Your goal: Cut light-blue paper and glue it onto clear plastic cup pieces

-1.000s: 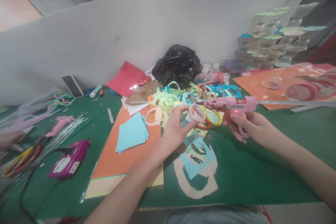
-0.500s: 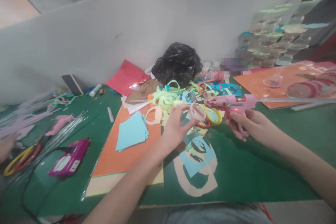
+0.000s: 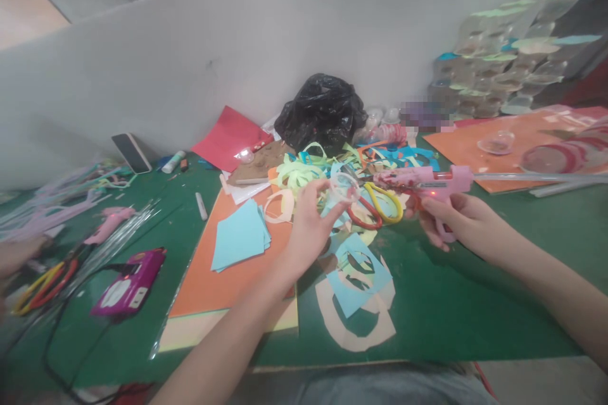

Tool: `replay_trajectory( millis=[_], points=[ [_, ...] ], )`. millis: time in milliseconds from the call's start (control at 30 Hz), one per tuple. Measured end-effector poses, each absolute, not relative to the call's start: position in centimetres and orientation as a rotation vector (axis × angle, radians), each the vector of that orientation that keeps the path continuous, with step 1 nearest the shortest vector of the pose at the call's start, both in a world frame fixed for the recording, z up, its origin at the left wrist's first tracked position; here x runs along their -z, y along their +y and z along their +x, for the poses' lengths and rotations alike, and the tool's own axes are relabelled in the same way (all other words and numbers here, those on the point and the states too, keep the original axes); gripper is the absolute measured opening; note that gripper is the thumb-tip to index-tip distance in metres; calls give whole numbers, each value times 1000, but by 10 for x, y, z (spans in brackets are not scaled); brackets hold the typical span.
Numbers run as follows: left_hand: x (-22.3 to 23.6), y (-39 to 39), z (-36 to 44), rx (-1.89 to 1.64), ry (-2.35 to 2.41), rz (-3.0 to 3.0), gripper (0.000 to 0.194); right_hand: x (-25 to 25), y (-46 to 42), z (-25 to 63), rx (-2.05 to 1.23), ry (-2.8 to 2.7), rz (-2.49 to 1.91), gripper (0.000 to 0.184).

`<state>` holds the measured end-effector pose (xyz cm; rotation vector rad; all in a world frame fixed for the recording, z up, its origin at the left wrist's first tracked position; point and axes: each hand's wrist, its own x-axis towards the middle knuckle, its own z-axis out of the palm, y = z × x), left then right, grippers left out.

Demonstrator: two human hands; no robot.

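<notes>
Between thumb and fingers, my left hand [image 3: 311, 221] pinches a small clear plastic cup [image 3: 344, 188] by its side, its round rim showing. My right hand [image 3: 456, 218] is wrapped round the handle of a pink glue gun [image 3: 422, 182], whose small light glows orange. The nozzle points left at the cup, a short gap from it. A long clear glue stick [image 3: 536, 178] sticks out of the gun's back. Below the nozzle lie scissors [image 3: 384, 204] with red and yellow handles, among paper scraps [image 3: 299, 174].
Light blue paper squares [image 3: 240, 234] lie on orange sheets [image 3: 209, 294] at left. Cut-out paper [image 3: 358, 275] is in front of me. A black plastic bag [image 3: 323, 111] stands by the wall. Farther left are a purple box [image 3: 130, 285], another glue gun [image 3: 109, 224] and another person's hand [image 3: 21, 256].
My left hand has moved slightly left and up with the cup. My right hand has shifted a little right with the glue gun, so the gap between nozzle and cup is wider.
</notes>
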<state>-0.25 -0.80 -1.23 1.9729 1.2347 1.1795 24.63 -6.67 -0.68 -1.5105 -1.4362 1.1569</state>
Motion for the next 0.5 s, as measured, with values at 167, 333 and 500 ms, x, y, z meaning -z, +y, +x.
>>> replay_trajectory(
  millis=[167,333,500],
  points=[
    [10,-8,-3,-1174,1253,1970,32,7,-68,251,-1151,-1438,-1504,80],
    [10,-9,-2,-1197,1242,1950,32,6,-68,250,-1124,-1462,-1556,81],
    [8,-10,-1,-1181,1255,1894,34,3,-69,248,-1065,-1495,-1638,84]
  ],
)
